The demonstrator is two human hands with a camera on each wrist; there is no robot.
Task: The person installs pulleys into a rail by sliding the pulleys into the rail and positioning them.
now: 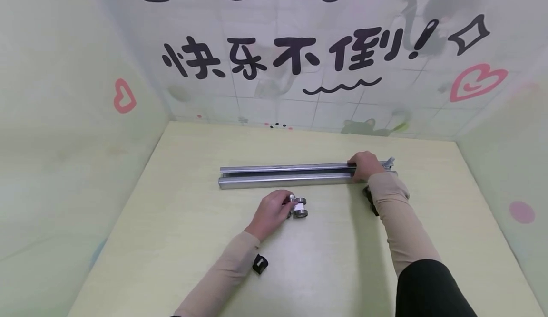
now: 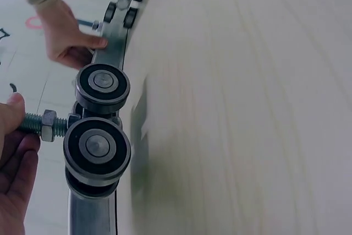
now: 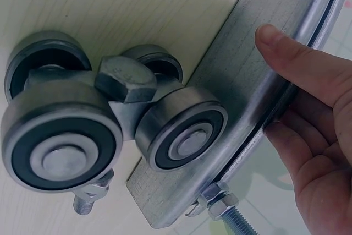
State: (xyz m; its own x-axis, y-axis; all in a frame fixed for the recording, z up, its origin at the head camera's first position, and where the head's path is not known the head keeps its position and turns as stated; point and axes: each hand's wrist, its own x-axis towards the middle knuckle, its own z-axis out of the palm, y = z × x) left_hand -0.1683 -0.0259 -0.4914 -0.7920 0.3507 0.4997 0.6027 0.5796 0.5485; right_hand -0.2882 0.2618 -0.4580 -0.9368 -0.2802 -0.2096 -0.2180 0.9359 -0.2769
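At the left of centre in the head view, the left hand is pinching the threaded bolt of a roller trolley, a small steel carriage with black-faced bearing wheels, which is resting on the pale table just in front of the track. In the left wrist view the fingertips are closing round the bolt beside its nut. Further right, the steel channel track is lying lengthwise across the middle of the frame, and the right hand is gripping its right end, thumb on the top face and fingers curling over the far edge. A second roller trolley is sitting near that end, possibly touching the track; the close view is too distorted to tell. The step in hand looks like bringing the loose trolley to the track; the next move is calling for lining its wheels up with an open end.
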